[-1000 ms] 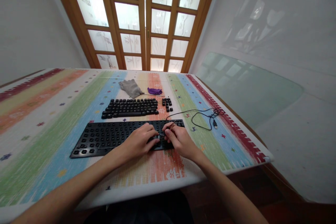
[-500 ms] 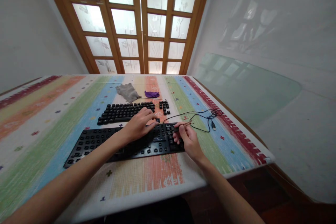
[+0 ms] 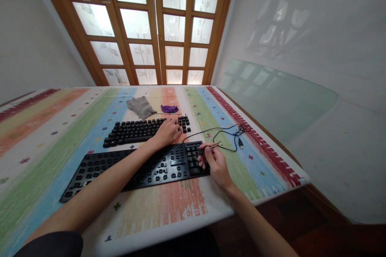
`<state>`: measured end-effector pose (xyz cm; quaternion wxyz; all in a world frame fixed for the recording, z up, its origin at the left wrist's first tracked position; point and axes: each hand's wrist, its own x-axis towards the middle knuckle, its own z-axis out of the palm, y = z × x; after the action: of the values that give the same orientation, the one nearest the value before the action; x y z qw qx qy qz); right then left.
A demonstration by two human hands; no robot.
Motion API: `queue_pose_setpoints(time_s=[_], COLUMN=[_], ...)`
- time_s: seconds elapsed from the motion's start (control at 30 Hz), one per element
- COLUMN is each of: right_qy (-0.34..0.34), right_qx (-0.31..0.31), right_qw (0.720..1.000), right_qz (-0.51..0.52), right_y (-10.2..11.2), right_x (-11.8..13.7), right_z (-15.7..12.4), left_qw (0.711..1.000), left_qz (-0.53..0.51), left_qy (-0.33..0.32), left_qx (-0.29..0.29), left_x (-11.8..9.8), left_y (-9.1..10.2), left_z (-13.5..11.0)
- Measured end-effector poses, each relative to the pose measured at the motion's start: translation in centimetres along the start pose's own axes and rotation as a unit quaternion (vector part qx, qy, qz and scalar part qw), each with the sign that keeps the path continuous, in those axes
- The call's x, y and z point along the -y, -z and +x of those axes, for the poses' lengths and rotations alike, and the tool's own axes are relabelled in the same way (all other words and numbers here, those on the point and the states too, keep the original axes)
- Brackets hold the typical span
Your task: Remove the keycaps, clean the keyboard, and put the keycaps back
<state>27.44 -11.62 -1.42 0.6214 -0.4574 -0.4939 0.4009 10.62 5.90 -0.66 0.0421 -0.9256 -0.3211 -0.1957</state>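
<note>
A black keyboard (image 3: 141, 172) lies on the table, most of its left and middle keys stripped of caps, while the number pad at its right end still has caps. Beyond it, loose black keycaps (image 3: 135, 130) are laid out in rows. My left hand (image 3: 168, 132) is over the right end of these rows, fingers closed on a small dark keycap (image 3: 180, 130). My right hand (image 3: 213, 164) hovers over the number pad, closed around a wire keycap puller (image 3: 215, 145) with thin prongs. My left forearm hides part of the keyboard.
A grey cloth (image 3: 140, 107) and a purple cloth (image 3: 169, 109) lie behind the keycaps. A small group of keycaps (image 3: 183, 122) sits right of the rows. The black USB cable (image 3: 237, 132) coils at right on the striped tablecloth (image 3: 45, 176), near the table edge.
My left hand has moved away from the keyboard, forward to the loose keycaps, carrying the small keycap. My right hand stays over the number pad with the puller. The view has shifted slightly.
</note>
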Motion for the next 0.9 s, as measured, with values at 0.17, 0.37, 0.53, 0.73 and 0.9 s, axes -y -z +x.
queue_pose_setpoints(time_s=[0.17, 0.37, 0.53, 0.73, 0.9], right_qy=[0.002, 0.010, 0.025, 0.041, 0.058], right_qx=[0.004, -0.013, -0.025, -0.049, -0.049], right_qw=[1.000, 1.000, 0.999, 0.998, 0.993], right_qz=[0.002, 0.002, 0.000, -0.013, -0.088], right_y=[-0.1, 0.0, 0.1, 0.4, 0.6], right_x=[0.1, 0.0, -0.1, -0.4, -0.5], right_z=[-0.1, -0.1, -0.1, 0.1, 0.7], left_qw=[1.000, 0.997, 0.998, 1.000, 0.999], left_qz=[0.022, 0.053, 0.046, -0.008, -0.050], left_qy=[0.006, 0.021, 0.023, -0.004, -0.014], left_qx=[0.019, 0.043, 0.036, -0.021, 0.016], left_x=[0.0, -0.1, -0.4, -2.0, -4.0], left_y=[-0.7, -0.8, -0.2, 1.8, 2.8], left_z=[0.1, 0.4, 0.4, -1.6, -3.6])
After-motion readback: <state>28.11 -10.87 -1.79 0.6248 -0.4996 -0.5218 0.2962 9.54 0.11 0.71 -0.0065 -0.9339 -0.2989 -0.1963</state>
